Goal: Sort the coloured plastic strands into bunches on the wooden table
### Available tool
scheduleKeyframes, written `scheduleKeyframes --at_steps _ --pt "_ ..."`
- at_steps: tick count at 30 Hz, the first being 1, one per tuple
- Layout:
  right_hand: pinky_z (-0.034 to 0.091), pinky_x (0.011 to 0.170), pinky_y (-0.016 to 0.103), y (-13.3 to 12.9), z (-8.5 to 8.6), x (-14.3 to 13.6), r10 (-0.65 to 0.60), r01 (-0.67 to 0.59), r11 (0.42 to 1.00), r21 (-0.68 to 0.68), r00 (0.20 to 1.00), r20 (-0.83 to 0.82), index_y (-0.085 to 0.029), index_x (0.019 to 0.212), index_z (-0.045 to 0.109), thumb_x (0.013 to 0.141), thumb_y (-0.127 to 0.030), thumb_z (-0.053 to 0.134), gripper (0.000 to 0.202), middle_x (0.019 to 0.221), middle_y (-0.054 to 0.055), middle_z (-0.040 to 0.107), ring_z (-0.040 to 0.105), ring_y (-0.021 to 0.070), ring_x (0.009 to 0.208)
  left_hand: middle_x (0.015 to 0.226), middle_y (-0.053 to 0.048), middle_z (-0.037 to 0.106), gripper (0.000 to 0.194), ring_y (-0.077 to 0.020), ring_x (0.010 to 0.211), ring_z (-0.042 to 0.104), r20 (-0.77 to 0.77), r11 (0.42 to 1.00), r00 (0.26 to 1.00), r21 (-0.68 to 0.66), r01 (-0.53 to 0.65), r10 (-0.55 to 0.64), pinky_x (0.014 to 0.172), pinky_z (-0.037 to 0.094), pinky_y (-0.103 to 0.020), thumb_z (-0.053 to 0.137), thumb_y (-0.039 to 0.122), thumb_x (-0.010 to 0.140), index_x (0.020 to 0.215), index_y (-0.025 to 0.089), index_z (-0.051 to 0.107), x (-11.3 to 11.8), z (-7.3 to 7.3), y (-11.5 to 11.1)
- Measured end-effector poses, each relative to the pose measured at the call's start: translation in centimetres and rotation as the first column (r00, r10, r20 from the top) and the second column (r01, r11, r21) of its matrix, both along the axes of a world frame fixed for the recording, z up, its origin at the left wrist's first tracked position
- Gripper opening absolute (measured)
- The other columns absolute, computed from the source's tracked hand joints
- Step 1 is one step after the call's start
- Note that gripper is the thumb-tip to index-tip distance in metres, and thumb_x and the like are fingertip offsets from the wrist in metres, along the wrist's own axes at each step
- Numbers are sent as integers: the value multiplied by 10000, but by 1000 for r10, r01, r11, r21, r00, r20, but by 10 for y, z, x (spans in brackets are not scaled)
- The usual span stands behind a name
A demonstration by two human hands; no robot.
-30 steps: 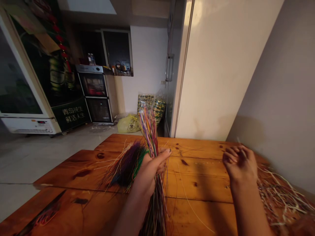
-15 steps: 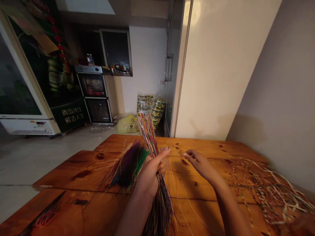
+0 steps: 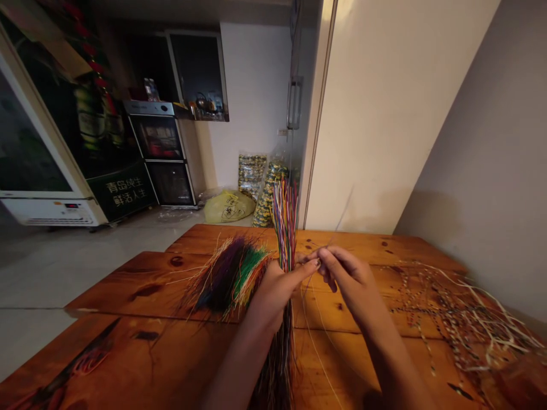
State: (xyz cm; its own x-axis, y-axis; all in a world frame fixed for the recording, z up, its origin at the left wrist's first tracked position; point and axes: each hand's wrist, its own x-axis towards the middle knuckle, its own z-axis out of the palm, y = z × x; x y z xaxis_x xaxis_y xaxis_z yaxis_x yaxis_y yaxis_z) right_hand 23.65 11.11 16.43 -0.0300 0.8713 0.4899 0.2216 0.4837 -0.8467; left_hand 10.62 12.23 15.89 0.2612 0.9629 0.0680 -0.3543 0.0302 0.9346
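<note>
My left hand is closed around a tall bundle of many-coloured cords, whose tips stick up above the fist and whose dark lower part hangs below it. My right hand pinches a thin thread that slants up to the right. The fingertips of both hands meet or nearly meet beside the bundle. Left of my left hand, a loose pile of purple, green and orange cords lies on the wooden table. Pale strands trail down beneath my hands.
Beaded strings and whitish cords lie tangled at the table's right. Reddish cords rest at the lower left. Beyond the table are a yellow bag, wrapped packs, a black cabinet and a tall cream panel.
The bundle in my left hand has turned more upright and shifted right. My right hand has come left to my left fingertips, and a raised thread now shows at its fingers.
</note>
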Motion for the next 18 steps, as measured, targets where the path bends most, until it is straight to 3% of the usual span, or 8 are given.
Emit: scheduleKeyframes --at_steps 3,5,7,10,13,15,18 --pt "327 432 204 2 3 12 -89 89 996 -8 989 -116 -189 745 600 869 -450 493 308 568 -43 448 416 88 492 484 106 266 322 -36 424 171 44 999 999 -46 -3 5 425 100 -211 738 390 634 705 152 533 1 -1 1" --pt "315 428 210 4 4 24 -159 157 987 -33 985 -63 -186 698 575 870 -466 479 342 543 -44 447 411 89 469 510 111 236 344 -30 426 147 120 998 993 -63 -8 15 412 82 -193 719 408 660 701 162 482 0 -1 4" --pt "320 442 227 6 3 37 -171 185 981 -66 970 172 -187 655 585 874 -481 449 391 513 -32 474 441 104 462 533 112 220 355 -23 426 123 206 998 978 -64 3 11 401 79 -176 700 422 681 707 167 454 -2 -1 6" --pt "340 483 260 8 -4 51 -130 223 970 -96 812 568 -199 652 637 872 -502 426 430 489 -1 545 508 145 468 544 112 216 366 -17 422 111 276 998 961 -60 22 -5 390 80 -159 692 424 697 710 172 428 -5 -1 8" --pt "350 505 272 4 -6 50 -161 282 958 -58 692 704 -216 702 653 860 -529 434 413 510 15 589 548 171 489 538 112 216 360 -17 418 114 284 997 958 -56 49 -31 386 85 -155 679 415 717 700 174 412 -4 -2 8" --pt "377 528 270 -1 0 41 -154 238 970 -40 739 656 -220 769 656 874 -530 411 409 578 21 618 572 172 534 529 112 216 348 -20 417 111 271 995 960 -60 85 -65 387 86 -157 659 414 736 693 175 409 -4 -4 7" --pt "410 555 258 -9 9 22 -120 134 991 -2 894 431 -218 875 656 887 -501 414 372 707 24 644 576 153 595 510 113 209 301 -25 409 103 203 983 966 -54 174 -160 388 69 -173 618 408 759 695 170 445 -2 -4 5"
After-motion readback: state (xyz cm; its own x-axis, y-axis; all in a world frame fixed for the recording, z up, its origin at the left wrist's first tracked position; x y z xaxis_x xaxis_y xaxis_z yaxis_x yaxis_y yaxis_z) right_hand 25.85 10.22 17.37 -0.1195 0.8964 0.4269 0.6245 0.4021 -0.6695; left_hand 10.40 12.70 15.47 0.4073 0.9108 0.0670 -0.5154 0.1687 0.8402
